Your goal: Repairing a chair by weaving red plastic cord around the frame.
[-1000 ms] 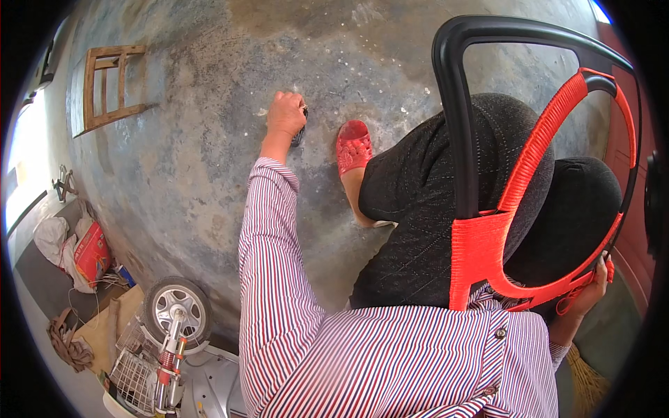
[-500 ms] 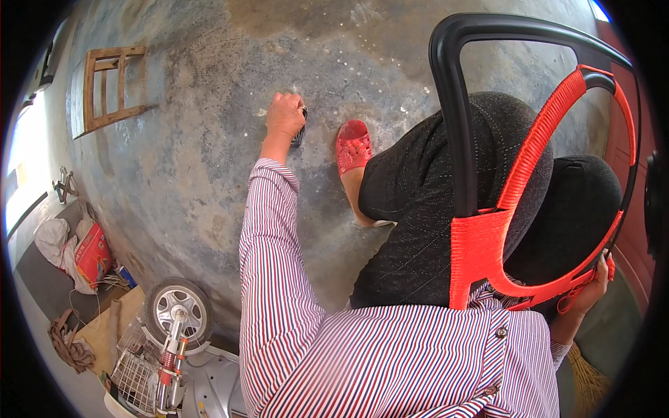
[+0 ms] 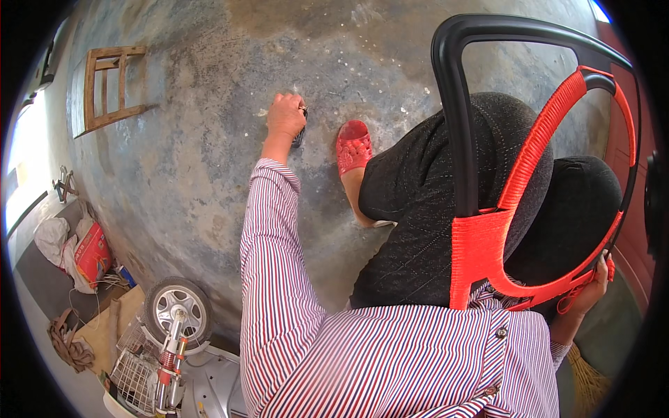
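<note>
Black frame (image 3: pixel 465 139), curved tubing, stands at the person's right, in front of the bent knees. Red cord wrapping (image 3: pixel 477 254) covers its inner ring and the broad joint at the near side; the outer tube is bare black.

Right hand (image 3: pixel 592 289): at the frame's lower right edge, fingers closed on the rim. Loose red cord (image 3: pixel 573 301) loops just beside it.

Left hand (image 3: pixel 284 117): arm stretched well forward over the concrete floor (image 3: pixel 195 167), fingers curled. Small dark object (image 3: pixel 300 136) shows at its thumb side, mostly hidden; cannot tell whether it is pinched or only touched.

Clothing: striped shirt (image 3: pixel 411 355), black trousers (image 3: pixel 411 237), red slipper (image 3: pixel 353 150) on the floor, right of the left hand.

Surroundings: wooden frame (image 3: pixel 115 118) at far left; spoked wheel (image 3: pixel 163 306) and wire basket (image 3: pixel 131 376) at lower left; red-and-white bag (image 3: pixel 93 256) above them; straw broom (image 3: pixel 589 380) at lower right.
</note>
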`<state>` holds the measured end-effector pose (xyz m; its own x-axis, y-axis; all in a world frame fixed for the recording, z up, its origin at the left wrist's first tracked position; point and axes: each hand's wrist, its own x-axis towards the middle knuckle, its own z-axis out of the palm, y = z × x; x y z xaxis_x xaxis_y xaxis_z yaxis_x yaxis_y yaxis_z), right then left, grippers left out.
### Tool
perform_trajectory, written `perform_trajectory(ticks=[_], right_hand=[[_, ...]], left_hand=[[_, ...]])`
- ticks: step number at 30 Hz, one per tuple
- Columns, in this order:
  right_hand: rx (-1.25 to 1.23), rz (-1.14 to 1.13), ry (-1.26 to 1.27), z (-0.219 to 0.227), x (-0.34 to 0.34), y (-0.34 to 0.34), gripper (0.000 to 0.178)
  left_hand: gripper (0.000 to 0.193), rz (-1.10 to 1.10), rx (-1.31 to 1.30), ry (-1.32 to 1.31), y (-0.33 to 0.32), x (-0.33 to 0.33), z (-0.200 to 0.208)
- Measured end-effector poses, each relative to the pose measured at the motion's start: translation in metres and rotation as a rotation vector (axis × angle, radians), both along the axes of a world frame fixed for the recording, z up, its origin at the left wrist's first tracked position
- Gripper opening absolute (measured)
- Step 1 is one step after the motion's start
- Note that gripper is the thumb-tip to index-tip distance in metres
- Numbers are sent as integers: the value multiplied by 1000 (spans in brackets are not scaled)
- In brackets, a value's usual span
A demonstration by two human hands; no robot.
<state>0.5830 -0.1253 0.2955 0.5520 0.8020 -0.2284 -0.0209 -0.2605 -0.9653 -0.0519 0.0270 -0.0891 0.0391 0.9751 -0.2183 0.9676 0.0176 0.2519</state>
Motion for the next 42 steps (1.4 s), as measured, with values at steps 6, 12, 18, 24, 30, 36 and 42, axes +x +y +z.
perform_trajectory(ticks=[6,12,18,24,30,36,42], right_hand=[[-6,-9,9,1,-6,2,22],[-17,29,1,3,-16,6,18],[-22,21,-11,3,-18,7,17],[-23,11,-7,3,-17,8,17],[-21,1,-4,3,-15,6,17],[-20,10,1,2,-19,9,17],[-19,31,23,5,-17,6,16]], left_hand=[[10,13,7,-7,0,0,4],[11,16,2,-6,1,1,4],[11,7,-34,-3,0,-4,-4],[11,1,-11,-19,0,-4,-2],[13,-9,32,-4,1,-4,0],[10,-13,62,3,-3,-9,-5],[9,-5,112,24,-1,-2,3]])
